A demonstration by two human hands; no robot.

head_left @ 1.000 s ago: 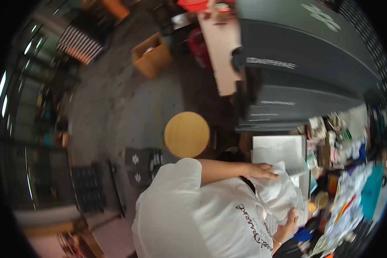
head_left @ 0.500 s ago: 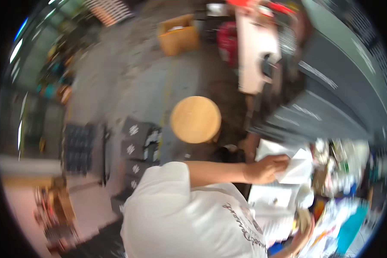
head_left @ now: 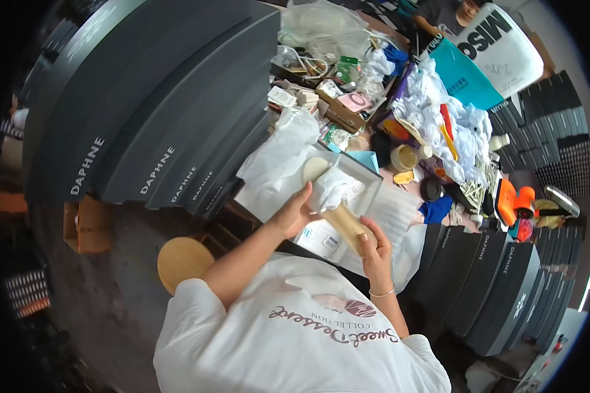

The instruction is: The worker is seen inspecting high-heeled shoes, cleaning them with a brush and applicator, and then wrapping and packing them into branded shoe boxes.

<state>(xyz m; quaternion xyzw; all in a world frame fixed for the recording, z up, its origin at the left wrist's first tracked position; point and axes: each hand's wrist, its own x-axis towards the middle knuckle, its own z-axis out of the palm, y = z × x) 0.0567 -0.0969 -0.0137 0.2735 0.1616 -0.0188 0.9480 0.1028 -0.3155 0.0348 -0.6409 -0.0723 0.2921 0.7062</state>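
So by then I'd got the tan shoe point(head_left: 346, 226) up out of the open white box point(head_left: 372, 175) near the surface's front edge, right hand point(head_left: 375, 247) closed around its end, left hand point(head_left: 294, 213) pinching the white tissue paper point(head_left: 330, 187) wrapped round it.

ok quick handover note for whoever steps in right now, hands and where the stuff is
Left hand: on the white tissue paper wrapped round the top of a tan shoe, over the open white box.
Right hand: grips the shoe's lower end.
Things: the box sits on the cluttered table, more tissue bunched at its left, stacks of dark boxes beyond.
Done: shoe partly wrapped.
Left: the lower end is bare; shoe not yet lying in the box. I cannot tell whether a second shoe is inside.
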